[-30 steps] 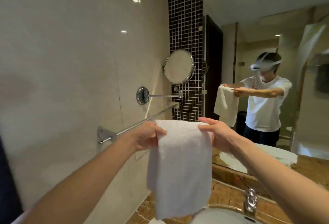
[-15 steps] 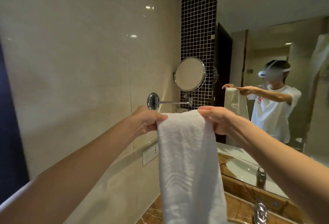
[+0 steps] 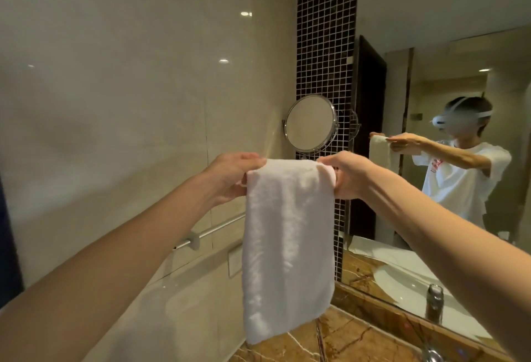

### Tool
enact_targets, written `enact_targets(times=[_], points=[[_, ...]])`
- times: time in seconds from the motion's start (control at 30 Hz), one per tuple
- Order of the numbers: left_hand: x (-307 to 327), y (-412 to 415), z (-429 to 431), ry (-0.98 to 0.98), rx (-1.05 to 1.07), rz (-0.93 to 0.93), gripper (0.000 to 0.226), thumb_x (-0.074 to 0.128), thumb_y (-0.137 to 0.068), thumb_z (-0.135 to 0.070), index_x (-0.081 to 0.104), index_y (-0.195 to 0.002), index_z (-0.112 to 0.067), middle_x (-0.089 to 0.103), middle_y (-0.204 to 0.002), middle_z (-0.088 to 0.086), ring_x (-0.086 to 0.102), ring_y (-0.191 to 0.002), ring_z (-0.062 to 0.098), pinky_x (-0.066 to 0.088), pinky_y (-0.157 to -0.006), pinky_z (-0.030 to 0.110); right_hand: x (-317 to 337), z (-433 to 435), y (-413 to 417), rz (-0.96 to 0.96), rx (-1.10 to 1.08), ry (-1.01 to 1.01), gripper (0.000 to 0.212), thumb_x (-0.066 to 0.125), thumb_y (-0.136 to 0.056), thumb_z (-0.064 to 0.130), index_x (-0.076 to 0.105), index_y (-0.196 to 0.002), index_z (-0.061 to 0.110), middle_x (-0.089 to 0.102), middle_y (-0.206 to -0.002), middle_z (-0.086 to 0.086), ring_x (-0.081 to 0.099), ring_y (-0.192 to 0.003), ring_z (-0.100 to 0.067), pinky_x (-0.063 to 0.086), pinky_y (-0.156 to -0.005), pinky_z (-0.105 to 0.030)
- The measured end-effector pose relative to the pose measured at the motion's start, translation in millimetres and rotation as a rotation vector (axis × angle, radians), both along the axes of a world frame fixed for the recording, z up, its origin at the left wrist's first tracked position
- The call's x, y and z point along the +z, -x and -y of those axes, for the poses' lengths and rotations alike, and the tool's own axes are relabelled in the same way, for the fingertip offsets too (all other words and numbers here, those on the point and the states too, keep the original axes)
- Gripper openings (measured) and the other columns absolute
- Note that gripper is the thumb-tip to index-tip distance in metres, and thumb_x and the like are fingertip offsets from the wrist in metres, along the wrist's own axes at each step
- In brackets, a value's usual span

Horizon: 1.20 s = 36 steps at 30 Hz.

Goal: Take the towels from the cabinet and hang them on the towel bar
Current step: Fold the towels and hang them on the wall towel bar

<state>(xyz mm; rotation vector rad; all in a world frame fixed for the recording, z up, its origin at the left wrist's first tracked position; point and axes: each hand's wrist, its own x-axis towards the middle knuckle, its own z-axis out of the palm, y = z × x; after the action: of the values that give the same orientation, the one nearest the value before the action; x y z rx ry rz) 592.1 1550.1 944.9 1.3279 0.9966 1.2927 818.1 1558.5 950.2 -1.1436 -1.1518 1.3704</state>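
A white folded towel (image 3: 287, 246) hangs straight down in front of me, held up by its top edge. My left hand (image 3: 230, 174) grips its upper left corner and my right hand (image 3: 349, 176) grips its upper right corner. The chrome towel bar (image 3: 215, 230) runs along the beige wall, below and left of my hands; its right part is hidden behind the towel. The towel is held above and in front of the bar, apart from it.
A round swivel mirror (image 3: 311, 123) juts from the wall just above my hands. A dark mosaic tile strip (image 3: 326, 45) meets the large wall mirror (image 3: 459, 88) on the right. A brown marble counter (image 3: 344, 338) with a faucet (image 3: 431, 354) lies below.
Both hands have lifted the towel higher and pushed it further out toward the wall. The towel bar has come back into sight under my left forearm.
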Motion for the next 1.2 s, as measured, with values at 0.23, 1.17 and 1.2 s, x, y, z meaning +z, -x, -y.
enact_targets(times=[0.23,1.17,1.2], points=[[0,-8,8,-0.075,0.154,0.074,0.051,0.066,-0.074,0.016,0.054,-0.114,-0.014,0.064,-0.091,0.01,0.063,-0.073,0.019,0.054,-0.047,0.022,2,-29,-18,0.011,0.156,-0.074,0.053,0.055,-0.091,0.0,0.039,-0.141,0.003,0.04,-0.145,-0.014,0.061,-0.105,-0.027,0.057,-0.061,-0.033],[5,7,5,-0.006,0.265,-0.093,0.011,0.065,-0.084,0.0,0.064,-0.089,-0.01,0.067,-0.074,0.004,0.065,-0.058,0.015,0.054,-0.054,0.029,9,-30,-21,-0.051,0.241,0.101,0.03,0.062,-0.089,0.007,0.064,-0.118,0.002,0.066,-0.089,-0.009,0.067,-0.064,-0.02,0.055,-0.047,-0.027],[6,8,4,0.001,0.251,-0.104,0.011,0.064,-0.085,-0.001,0.064,-0.089,-0.011,0.068,-0.072,0.003,0.065,-0.056,0.014,0.054,-0.055,0.03,14,-31,-22,-0.029,0.229,0.08,0.028,0.061,-0.09,0.008,0.064,-0.117,0.002,0.066,-0.09,-0.009,0.066,-0.07,-0.02,0.056,-0.048,-0.028]])
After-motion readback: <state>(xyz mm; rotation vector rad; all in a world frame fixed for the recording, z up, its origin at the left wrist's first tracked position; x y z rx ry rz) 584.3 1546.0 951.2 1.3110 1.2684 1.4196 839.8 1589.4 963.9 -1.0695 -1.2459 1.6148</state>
